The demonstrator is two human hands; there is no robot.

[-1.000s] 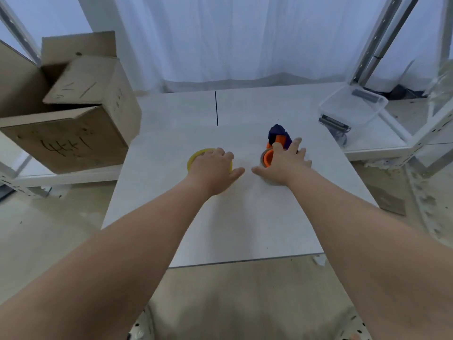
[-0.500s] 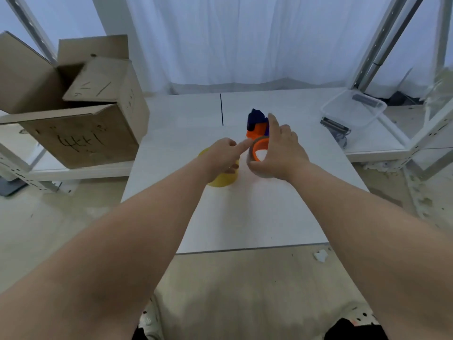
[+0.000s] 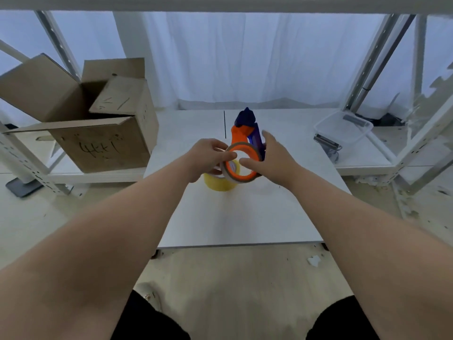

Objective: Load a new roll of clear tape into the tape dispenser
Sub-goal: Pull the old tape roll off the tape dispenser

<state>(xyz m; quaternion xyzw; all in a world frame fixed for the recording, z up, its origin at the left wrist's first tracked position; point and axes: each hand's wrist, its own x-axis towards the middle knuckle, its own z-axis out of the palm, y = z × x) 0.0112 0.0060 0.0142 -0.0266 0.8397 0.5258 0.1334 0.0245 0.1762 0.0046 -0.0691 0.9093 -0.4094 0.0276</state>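
A white curtain point(image 3: 245, 57) hangs across the far side, bright with cool light. A white table point(image 3: 240, 217) stands on a pale, scuffed floor point(image 3: 220, 278). At left, an open cardboard box point(image 3: 98, 138) sits on a low shelf point(image 3: 98, 176). At right, a clear plastic tub point(image 3: 340, 131) rests among metal uprights point(image 3: 367, 69).

Passable over near half of white tabletop point(image 3: 240, 217). Mid-table blocked by yellow tape roll point(image 3: 217, 184) and orange-and-blue plastic tape dispenser point(image 3: 244, 132). Left, open brown cardboard box point(image 3: 103, 148); right, clear plastic tub point(image 3: 343, 130).
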